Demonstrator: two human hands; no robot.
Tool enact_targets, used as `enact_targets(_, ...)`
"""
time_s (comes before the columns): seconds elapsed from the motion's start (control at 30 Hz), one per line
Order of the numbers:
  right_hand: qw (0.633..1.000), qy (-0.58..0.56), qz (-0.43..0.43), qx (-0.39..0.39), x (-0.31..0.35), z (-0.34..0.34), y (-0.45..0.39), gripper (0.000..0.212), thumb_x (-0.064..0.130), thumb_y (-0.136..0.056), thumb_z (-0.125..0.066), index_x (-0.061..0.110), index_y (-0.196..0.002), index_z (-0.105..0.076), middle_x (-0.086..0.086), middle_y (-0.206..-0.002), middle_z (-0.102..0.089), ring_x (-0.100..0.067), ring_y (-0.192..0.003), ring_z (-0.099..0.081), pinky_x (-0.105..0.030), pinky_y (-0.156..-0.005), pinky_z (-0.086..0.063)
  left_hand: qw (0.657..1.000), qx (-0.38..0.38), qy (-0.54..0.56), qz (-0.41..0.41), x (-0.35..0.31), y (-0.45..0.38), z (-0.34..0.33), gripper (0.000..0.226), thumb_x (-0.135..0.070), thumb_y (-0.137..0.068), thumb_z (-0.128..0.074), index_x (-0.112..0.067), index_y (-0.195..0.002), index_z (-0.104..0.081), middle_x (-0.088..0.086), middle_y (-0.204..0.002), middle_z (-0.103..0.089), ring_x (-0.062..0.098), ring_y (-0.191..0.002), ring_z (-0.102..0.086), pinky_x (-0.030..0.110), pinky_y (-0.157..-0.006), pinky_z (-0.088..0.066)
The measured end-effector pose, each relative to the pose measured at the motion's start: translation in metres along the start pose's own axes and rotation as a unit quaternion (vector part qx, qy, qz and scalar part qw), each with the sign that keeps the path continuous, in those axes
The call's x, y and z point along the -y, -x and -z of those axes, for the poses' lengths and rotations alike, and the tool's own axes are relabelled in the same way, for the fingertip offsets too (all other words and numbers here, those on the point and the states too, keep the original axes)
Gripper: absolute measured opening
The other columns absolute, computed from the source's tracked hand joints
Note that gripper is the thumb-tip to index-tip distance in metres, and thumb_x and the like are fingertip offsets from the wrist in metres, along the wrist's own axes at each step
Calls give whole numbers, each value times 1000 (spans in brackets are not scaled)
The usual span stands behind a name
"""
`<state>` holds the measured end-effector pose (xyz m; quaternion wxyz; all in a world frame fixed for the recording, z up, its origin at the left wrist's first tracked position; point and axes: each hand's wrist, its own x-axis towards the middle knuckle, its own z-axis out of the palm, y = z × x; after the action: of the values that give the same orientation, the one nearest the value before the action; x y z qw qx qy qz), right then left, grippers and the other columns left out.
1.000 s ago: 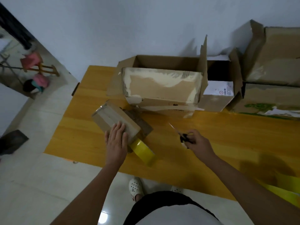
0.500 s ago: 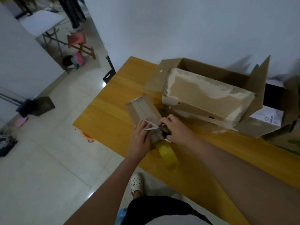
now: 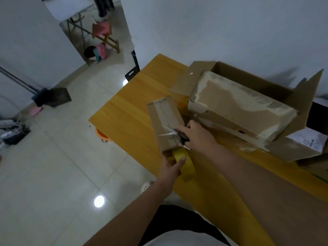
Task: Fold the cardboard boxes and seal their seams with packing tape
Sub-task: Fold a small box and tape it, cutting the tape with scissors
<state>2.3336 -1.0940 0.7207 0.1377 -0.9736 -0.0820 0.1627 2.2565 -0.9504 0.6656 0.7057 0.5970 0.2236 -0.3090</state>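
A small closed cardboard box [image 3: 164,121] lies on the yellow wooden table [image 3: 131,110] near its front left corner, with tape running along its top seam. My right hand [image 3: 195,135] grips a pair of scissors [image 3: 174,134] with black handles; the blades are apart and point left over the box's near end. A roll of yellow packing tape [image 3: 186,165] hangs at the table's front edge just below the box. My left hand [image 3: 171,168] holds that roll, thumb over its yellow side.
A large open box [image 3: 243,107] with torn white patches lies behind my right hand, flaps spread. More boxes [image 3: 308,142] sit at the right. An orange bucket [image 3: 102,134] stands on the tiled floor under the table's left corner. A dustpan [image 3: 53,98] is far left.
My left hand left the small box's top and dropped to the tape roll. My right hand brought the scissors from the open table over to the box's near end.
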Motion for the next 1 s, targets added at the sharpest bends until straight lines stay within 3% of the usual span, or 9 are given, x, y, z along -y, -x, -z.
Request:
enact_targets(0.1,999,41,4,7,2,1,0,63,28,-93,-61,38,-147,-31,-6,-121,-39,-22,-108,-45,-29,-78,-43,1000,7,-16,5,1,-5,5,66,-39,-88,-71,-33,-143,-35,-6,-124,-64,18,-109,-65,42,-91,-57)
enact_targets(0.2,999,51,3,6,4,3,-1,63,28,-94,-59,40,-149,-30,-6,-121,-39,-22,-109,-44,-28,-76,-40,998,0,-53,31,-5,-6,6,55,-34,-93,-66,-30,-139,-36,-2,-115,-64,16,-95,-68,26,-69,-58)
enact_targets(0.4,999,49,-4,4,7,3,0,63,27,-94,-59,41,-149,-30,-7,-122,-39,-23,-110,-44,-28,-76,-37,994,10,-65,92,-9,-18,9,42,-33,-94,-66,-14,-129,-52,8,-104,-68,19,-80,-68,30,-61,-57)
enact_targets(0.47,999,45,-8,3,7,3,0,62,26,-95,-58,41,-149,-30,-7,-122,-39,-23,-110,-44,-28,-76,-37,993,5,-86,75,-8,-20,8,43,-35,-92,-67,-13,-127,-56,8,-109,-70,20,-86,-70,28,-64,-59)
enact_targets(0.6,999,37,-12,0,8,3,-1,62,26,-95,-58,41,-149,-31,-7,-121,-39,-23,-110,-44,-28,-75,-38,994,40,-82,67,0,-19,11,55,-40,-85,-75,-14,-130,-58,7,-118,-69,22,-101,-70,34,-84,-59)
enact_targets(0.8,999,49,-12,5,8,5,-3,63,28,-95,-59,43,-149,-30,-7,-120,-40,-22,-109,-45,-28,-76,-39,992,63,-79,81,-1,-19,18,46,-32,-89,-71,-10,-127,-58,7,-111,-71,18,-94,-72,30,-81,-59)
enact_targets(0.9,998,53,-17,12,11,5,-3,63,28,-95,-58,43,-149,-29,-7,-121,-40,-22,-109,-45,-28,-75,-38,987,69,-99,110,-8,-18,18,32,-28,-94,-66,-7,-118,-62,3,-100,-72,13,-83,-70,23,-69,-58)
enact_targets(1.0,999,48,-24,7,10,5,-4,63,29,-95,-59,43,-148,-31,-6,-121,-40,-22,-109,-45,-28,-76,-39,986,61,-99,121,-11,-16,15,37,-31,-93,-67,-10,-122,-60,6,-108,-71,17,-91,-70,25,-73,-59)
